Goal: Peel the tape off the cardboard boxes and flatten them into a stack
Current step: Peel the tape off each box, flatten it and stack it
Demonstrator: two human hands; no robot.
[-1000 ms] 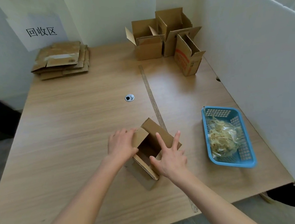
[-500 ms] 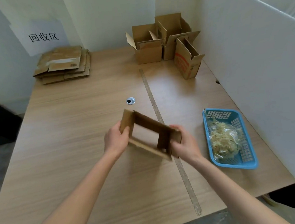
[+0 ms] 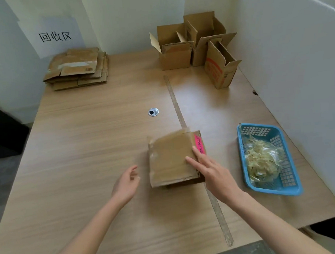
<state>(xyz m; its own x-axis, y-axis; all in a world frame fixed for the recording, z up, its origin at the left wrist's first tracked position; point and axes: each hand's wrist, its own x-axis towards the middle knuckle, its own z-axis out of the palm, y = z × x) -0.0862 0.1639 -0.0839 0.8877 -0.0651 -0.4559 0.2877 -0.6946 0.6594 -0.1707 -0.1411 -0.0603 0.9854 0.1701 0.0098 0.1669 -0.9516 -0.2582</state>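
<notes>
Three open boxes [image 3: 194,47] at back, flattened stack [image 3: 77,68] far left, blue basket [image 3: 268,159] right

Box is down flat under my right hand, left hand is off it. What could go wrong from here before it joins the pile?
1. The flattened box is pinned only by right hand fingertips near one edge; it may spring open, since the left hand is clear.
2. The stack sits at the far left corner, so carrying the box there one-handed could let it unfold.
</notes>
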